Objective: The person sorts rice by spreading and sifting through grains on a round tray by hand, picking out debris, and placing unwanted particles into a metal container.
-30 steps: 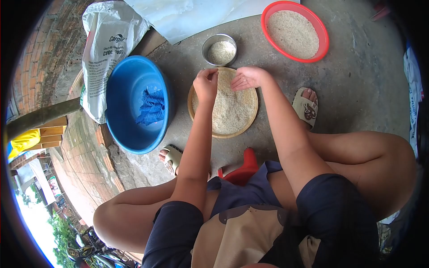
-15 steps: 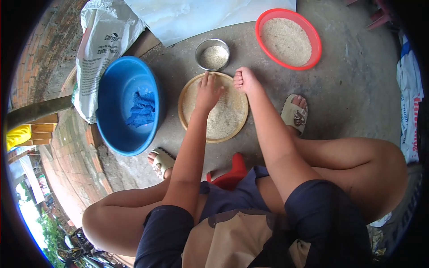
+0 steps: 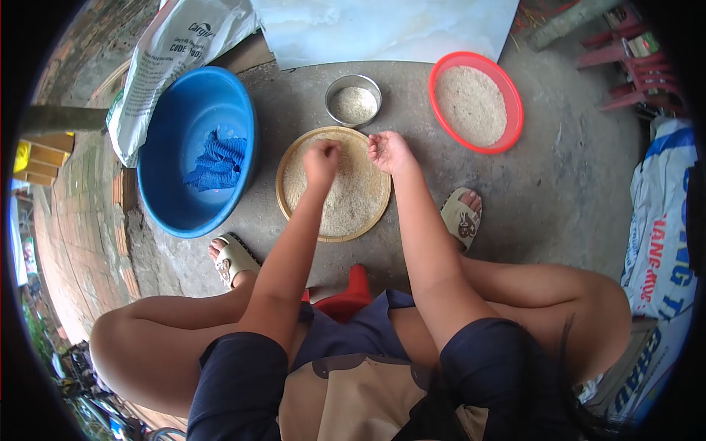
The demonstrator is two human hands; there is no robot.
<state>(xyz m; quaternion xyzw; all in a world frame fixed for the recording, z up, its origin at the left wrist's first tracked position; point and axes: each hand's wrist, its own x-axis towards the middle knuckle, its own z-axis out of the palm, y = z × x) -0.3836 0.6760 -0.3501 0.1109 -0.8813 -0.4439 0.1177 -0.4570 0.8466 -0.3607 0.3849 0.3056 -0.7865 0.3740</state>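
Observation:
A round, shallow woven tray point(image 3: 281, 184) lies on the floor in front of me, with rice grains point(image 3: 346, 209) spread over it. Above its upper left part is my left hand point(image 3: 321, 163), fingertips drawn together in a pinch; any grain between them is too small to see. My right hand point(image 3: 390, 153) is at the tray's upper right rim with its fingers curled in, and what they may hold is hidden. Just beyond the tray stands a metal bowl point(image 3: 331, 110) partly filled with rice.
To the left stands a large blue basin point(image 3: 158, 195) with a blue cloth point(image 3: 220, 162) inside. A red basin point(image 3: 515, 110) of grain sits at far right. Printed sacks point(image 3: 662, 242) lie along the right edge, and a white sack point(image 3: 169, 66) rises behind the blue basin.
My left hand has gone from spread fingers to a pinch over the tray. The right hand's fist has loosened a little and turned. The camera view has shifted.

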